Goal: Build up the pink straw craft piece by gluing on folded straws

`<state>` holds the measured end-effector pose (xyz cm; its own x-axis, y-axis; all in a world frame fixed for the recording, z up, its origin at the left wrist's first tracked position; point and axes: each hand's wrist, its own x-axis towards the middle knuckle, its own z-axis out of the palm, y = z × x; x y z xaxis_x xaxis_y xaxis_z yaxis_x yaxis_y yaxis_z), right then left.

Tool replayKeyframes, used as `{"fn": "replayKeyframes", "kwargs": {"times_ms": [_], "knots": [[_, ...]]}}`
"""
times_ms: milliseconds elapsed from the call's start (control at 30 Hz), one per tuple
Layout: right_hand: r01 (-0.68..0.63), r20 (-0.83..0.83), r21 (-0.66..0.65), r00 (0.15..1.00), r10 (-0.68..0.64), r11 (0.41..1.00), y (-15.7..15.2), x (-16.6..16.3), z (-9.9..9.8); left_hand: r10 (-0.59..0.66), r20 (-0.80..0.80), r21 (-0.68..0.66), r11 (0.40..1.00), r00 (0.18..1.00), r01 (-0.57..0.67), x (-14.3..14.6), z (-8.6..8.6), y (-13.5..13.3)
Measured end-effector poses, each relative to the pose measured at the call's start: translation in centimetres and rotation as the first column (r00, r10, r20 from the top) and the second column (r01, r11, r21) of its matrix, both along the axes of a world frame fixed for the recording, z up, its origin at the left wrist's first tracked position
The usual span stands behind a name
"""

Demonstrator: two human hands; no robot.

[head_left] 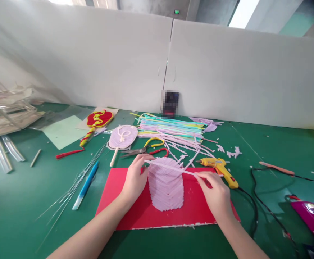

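A lilac pipe cleaner (pixel 170 167) is stretched between my two hands, slanting down to the right. My left hand (pixel 136 176) pinches its left end. The other end is between the thumb and fingers of my right hand (pixel 213 190). Below it lies an oval leaf-like piece made of lilac pipe cleaners (pixel 167 190), laid in a V pattern. This piece rests on a red board (pixel 197 208). Scissors with one yellow and one red handle (pixel 146 148) lie just beyond my left hand. A yellow glue gun (pixel 221 169) lies beyond my right hand.
A bundle of coloured pipe cleaners (pixel 170 127) lies at the back. A lilac fan (pixel 123 137) and a red-yellow fan (pixel 99 118) lie left of it. Thin wires (pixel 77 180) and a blue pen (pixel 86 184) are at left. Black cords (pixel 267 205) run at right.
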<state>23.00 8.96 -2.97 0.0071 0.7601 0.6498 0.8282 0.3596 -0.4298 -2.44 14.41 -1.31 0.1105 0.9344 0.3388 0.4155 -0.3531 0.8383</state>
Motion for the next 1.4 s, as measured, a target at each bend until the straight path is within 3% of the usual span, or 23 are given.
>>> {"fn": "replayKeyframes", "kwargs": {"times_ms": [100,167,300,533,667,833,967,1067,1133,1233,1333,1400], "knots": [[0.016,0.032,0.000,0.999,-0.016,1.000,0.0,0.2,-0.1,-0.106,0.031,-0.067,0.992,0.994,0.108,0.6,0.2,-0.6],[0.012,0.047,0.002,0.999,-0.012,1.000,0.0,0.2,-0.3,-0.176,0.146,-0.187,0.961,0.973,0.202,1.1,0.1,-0.8],[-0.040,0.068,-0.022,0.997,0.041,0.999,0.0,0.2,-0.6,-0.160,0.398,-0.340,0.889,0.903,0.308,1.2,0.1,-0.7],[-0.086,0.122,-0.008,0.989,0.086,0.996,0.0,-0.4,-0.3,0.013,0.516,-0.427,0.870,0.857,0.245,0.9,-0.1,0.1],[-0.087,0.179,0.013,0.980,0.084,0.996,-0.2,-1.4,1.4,0.012,0.595,-0.452,0.832,0.804,0.322,1.1,-0.1,0.1],[-0.154,0.120,-0.018,0.981,0.155,0.988,0.3,-3.5,3.4,0.001,0.689,-0.441,0.793,0.724,0.420,0.8,0.0,0.0],[-0.258,0.103,0.058,0.962,0.251,0.964,0.8,-4.4,3.0,-0.021,0.720,-0.434,0.767,0.694,0.473,0.8,-0.1,-0.1],[-0.305,0.028,0.041,0.952,0.304,0.952,0.7,-4.5,2.2,-0.025,0.713,-0.441,0.761,0.701,0.475,1.2,-0.1,-0.1],[-0.295,-0.038,0.001,0.955,0.295,0.955,0.5,-4.4,1.9,-0.011,0.671,-0.463,0.775,0.742,0.430,1.4,0.0,-0.2],[-0.245,-0.078,-0.049,0.967,0.241,0.968,0.4,-4.2,1.9,-0.008,0.481,-0.486,0.830,0.876,0.274,1.5,0.5,-0.9],[-0.206,-0.077,-0.078,0.977,0.200,0.975,0.2,-3.9,2.1,-0.125,0.059,-0.347,0.928,0.990,0.138,1.4,1.2,-2.6],[-0.203,-0.050,-0.081,0.979,0.200,0.976,-0.1,-3.7,2.4,-0.217,-0.287,-0.177,0.969,0.933,0.172,1.5,1.7,-4.2]]}}
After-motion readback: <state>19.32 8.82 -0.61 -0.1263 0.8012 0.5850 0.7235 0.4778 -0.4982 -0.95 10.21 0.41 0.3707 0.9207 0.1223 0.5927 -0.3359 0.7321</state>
